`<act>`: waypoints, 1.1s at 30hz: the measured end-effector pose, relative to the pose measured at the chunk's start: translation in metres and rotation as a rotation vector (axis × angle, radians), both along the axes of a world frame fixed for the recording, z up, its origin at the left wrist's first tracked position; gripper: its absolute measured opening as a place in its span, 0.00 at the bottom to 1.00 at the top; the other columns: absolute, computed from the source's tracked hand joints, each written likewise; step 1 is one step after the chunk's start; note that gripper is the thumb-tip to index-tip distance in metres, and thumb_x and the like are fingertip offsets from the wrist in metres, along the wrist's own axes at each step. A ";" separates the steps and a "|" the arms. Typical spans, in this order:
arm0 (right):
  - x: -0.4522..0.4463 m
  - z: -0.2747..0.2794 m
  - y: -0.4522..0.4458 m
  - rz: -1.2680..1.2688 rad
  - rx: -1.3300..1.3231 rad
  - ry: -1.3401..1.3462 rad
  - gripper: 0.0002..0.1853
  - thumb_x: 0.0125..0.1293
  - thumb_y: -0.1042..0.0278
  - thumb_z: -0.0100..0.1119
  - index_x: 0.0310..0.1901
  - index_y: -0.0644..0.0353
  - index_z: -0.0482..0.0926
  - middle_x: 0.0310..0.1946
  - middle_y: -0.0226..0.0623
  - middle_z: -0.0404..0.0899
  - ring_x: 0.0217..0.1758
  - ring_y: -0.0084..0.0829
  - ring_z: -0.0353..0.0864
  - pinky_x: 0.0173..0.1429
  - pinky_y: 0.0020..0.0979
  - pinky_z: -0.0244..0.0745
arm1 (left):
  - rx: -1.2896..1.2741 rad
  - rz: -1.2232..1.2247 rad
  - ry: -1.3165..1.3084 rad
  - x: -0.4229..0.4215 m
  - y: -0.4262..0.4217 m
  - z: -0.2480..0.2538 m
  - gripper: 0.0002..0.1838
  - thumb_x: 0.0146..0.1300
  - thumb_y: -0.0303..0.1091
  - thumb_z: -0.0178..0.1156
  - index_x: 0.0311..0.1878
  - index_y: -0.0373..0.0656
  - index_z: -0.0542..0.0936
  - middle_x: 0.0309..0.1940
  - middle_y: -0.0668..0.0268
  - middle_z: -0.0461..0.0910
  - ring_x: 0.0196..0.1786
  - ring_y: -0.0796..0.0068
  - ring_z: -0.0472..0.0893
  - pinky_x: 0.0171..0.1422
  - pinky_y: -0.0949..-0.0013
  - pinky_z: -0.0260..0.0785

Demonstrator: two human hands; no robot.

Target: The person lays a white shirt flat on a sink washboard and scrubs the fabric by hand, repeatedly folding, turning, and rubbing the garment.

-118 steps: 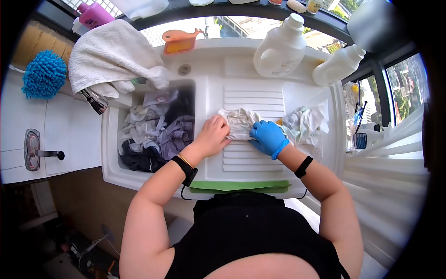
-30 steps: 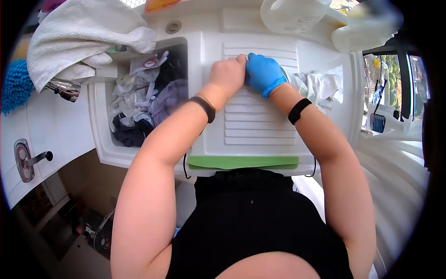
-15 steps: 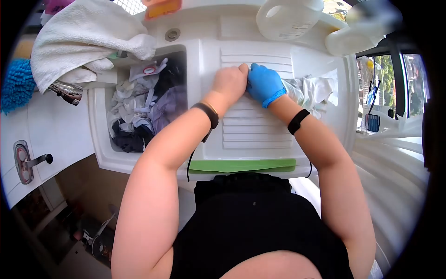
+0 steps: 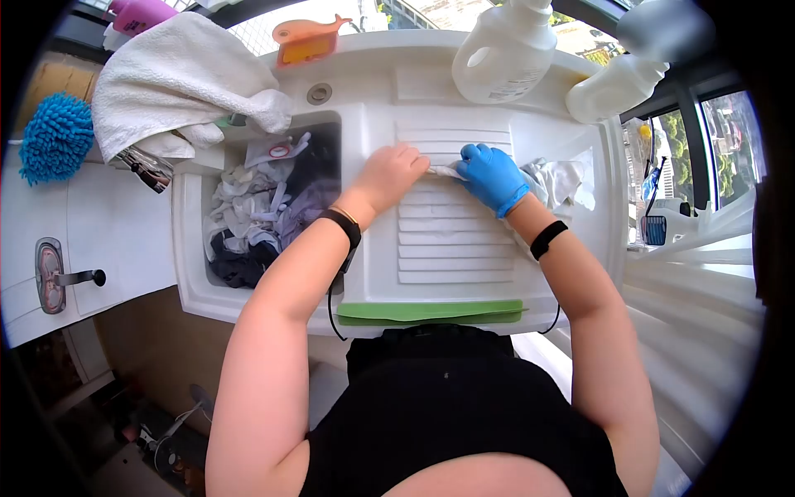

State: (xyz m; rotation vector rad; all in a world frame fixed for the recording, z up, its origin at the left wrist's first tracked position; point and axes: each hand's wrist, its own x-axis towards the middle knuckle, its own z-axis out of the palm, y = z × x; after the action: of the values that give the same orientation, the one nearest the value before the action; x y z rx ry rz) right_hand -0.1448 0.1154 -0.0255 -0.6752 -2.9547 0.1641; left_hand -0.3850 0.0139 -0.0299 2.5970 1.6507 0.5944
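Observation:
My bare left hand (image 4: 387, 179) and my right hand (image 4: 495, 177), in a blue rubber glove, are over the ribbed washboard (image 4: 455, 248) of a white laundry sink. Between them stretches a narrow, twisted piece of white cloth (image 4: 445, 171). Both hands are closed on it, one at each end. What kind of garment it is, I cannot make out. More pale, crumpled cloth (image 4: 556, 178) lies to the right, partly behind my gloved hand and wrist. Whether it joins the twisted piece is hidden.
The left basin (image 4: 190, 240) holds a heap of wet white, purple and dark laundry (image 4: 248, 207). A white towel (image 4: 182, 83) drapes over the tap. White plastic jugs (image 4: 505, 58) stand on the back ledge beside an orange whale-shaped soap holder (image 4: 305, 41). A green strip (image 4: 431, 312) lines the front edge.
My hands, together half a second ago, have moved apart, and the white cloth now shows stretched between them. The view has shifted, showing more of the back ledge.

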 end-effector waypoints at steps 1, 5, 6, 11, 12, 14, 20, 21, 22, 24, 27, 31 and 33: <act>0.017 -0.002 -0.009 0.089 -0.033 0.017 0.10 0.62 0.57 0.69 0.33 0.55 0.83 0.47 0.38 0.79 0.46 0.42 0.83 0.46 0.42 0.83 | -0.006 -0.052 0.002 -0.010 -0.015 -0.001 0.05 0.66 0.35 0.63 0.41 0.48 0.78 0.39 0.63 0.78 0.43 0.61 0.82 0.47 0.60 0.77; 0.034 0.024 -0.046 0.131 -0.171 0.073 0.13 0.60 0.54 0.72 0.36 0.55 0.84 0.56 0.40 0.77 0.50 0.45 0.81 0.50 0.46 0.82 | -0.012 -0.121 -0.101 -0.011 -0.056 0.004 0.07 0.65 0.37 0.65 0.44 0.50 0.79 0.45 0.60 0.76 0.45 0.58 0.82 0.45 0.59 0.78; 0.029 0.027 -0.050 0.142 -0.178 0.107 0.12 0.61 0.55 0.71 0.37 0.55 0.86 0.56 0.41 0.76 0.49 0.46 0.81 0.48 0.45 0.82 | -0.010 -0.110 -0.152 -0.008 -0.058 0.006 0.08 0.64 0.37 0.66 0.45 0.51 0.79 0.47 0.59 0.76 0.45 0.57 0.82 0.44 0.59 0.79; -0.023 -0.004 -0.034 -0.067 -0.137 -0.076 0.11 0.65 0.57 0.65 0.34 0.56 0.86 0.45 0.45 0.80 0.42 0.46 0.85 0.42 0.45 0.84 | -0.120 0.050 -0.057 0.019 -0.027 -0.004 0.11 0.64 0.37 0.67 0.47 0.49 0.80 0.41 0.58 0.78 0.37 0.56 0.85 0.37 0.55 0.80; -0.036 -0.007 -0.018 -0.145 -0.115 -0.070 0.11 0.66 0.57 0.64 0.34 0.56 0.86 0.44 0.45 0.80 0.41 0.46 0.85 0.42 0.45 0.84 | -0.114 0.125 -0.045 0.025 -0.014 -0.011 0.11 0.64 0.37 0.66 0.47 0.49 0.80 0.39 0.58 0.79 0.34 0.55 0.85 0.36 0.55 0.80; -0.045 -0.016 -0.018 -0.249 -0.124 -0.078 0.11 0.66 0.58 0.63 0.33 0.56 0.86 0.43 0.47 0.81 0.39 0.47 0.86 0.42 0.45 0.84 | -0.073 0.233 -0.032 0.032 0.012 -0.023 0.10 0.63 0.37 0.66 0.44 0.47 0.79 0.34 0.59 0.80 0.32 0.56 0.86 0.34 0.56 0.80; -0.003 -0.006 -0.067 0.133 -0.227 -0.218 0.14 0.66 0.56 0.61 0.31 0.59 0.84 0.37 0.48 0.82 0.35 0.46 0.88 0.39 0.48 0.84 | -0.143 -0.109 0.068 0.036 -0.065 -0.013 0.11 0.59 0.40 0.68 0.38 0.48 0.78 0.22 0.64 0.78 0.26 0.60 0.85 0.32 0.58 0.79; -0.001 -0.011 -0.070 0.150 -0.236 -0.242 0.15 0.66 0.56 0.61 0.30 0.59 0.84 0.37 0.48 0.82 0.35 0.45 0.87 0.38 0.48 0.84 | -0.159 -0.071 0.121 0.041 -0.072 -0.018 0.11 0.59 0.40 0.68 0.38 0.47 0.78 0.21 0.65 0.78 0.25 0.60 0.85 0.31 0.58 0.79; -0.011 -0.015 -0.053 0.134 -0.218 -0.189 0.14 0.65 0.56 0.61 0.30 0.58 0.84 0.36 0.47 0.82 0.34 0.44 0.87 0.37 0.47 0.83 | -0.125 0.023 0.051 0.039 -0.054 -0.019 0.10 0.60 0.39 0.67 0.37 0.46 0.77 0.22 0.63 0.80 0.26 0.59 0.85 0.31 0.58 0.79; -0.048 -0.013 -0.011 -0.110 -0.102 -0.071 0.10 0.64 0.61 0.64 0.32 0.58 0.85 0.38 0.46 0.82 0.39 0.46 0.87 0.39 0.44 0.83 | -0.161 0.249 0.018 0.036 0.002 -0.016 0.08 0.61 0.35 0.64 0.37 0.43 0.77 0.25 0.60 0.83 0.28 0.57 0.86 0.32 0.57 0.80; -0.075 -0.019 0.010 -0.370 -0.054 -0.025 0.10 0.66 0.64 0.62 0.33 0.61 0.85 0.41 0.48 0.81 0.41 0.48 0.86 0.42 0.44 0.85 | -0.182 0.420 0.057 0.042 0.033 -0.025 0.05 0.62 0.31 0.61 0.39 0.42 0.77 0.26 0.56 0.84 0.30 0.54 0.87 0.34 0.57 0.80; -0.019 0.004 -0.056 -0.004 -0.227 -0.199 0.10 0.63 0.60 0.64 0.31 0.57 0.85 0.38 0.47 0.79 0.41 0.45 0.86 0.39 0.44 0.84 | -0.231 0.098 -0.003 0.046 -0.049 -0.013 0.09 0.62 0.36 0.63 0.37 0.43 0.76 0.22 0.58 0.83 0.26 0.57 0.86 0.31 0.57 0.78; -0.015 -0.007 -0.045 0.087 -0.242 -0.164 0.10 0.62 0.59 0.65 0.30 0.55 0.84 0.38 0.46 0.79 0.40 0.44 0.85 0.37 0.45 0.83 | -0.236 0.078 0.033 0.049 -0.062 -0.013 0.09 0.63 0.37 0.64 0.35 0.43 0.76 0.20 0.59 0.82 0.24 0.58 0.85 0.29 0.58 0.77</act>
State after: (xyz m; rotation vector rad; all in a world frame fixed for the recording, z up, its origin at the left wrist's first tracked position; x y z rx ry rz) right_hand -0.1597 0.0699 -0.0330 -0.6141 -3.1553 0.5042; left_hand -0.3360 -0.0482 -0.0428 2.3983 1.7203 0.3356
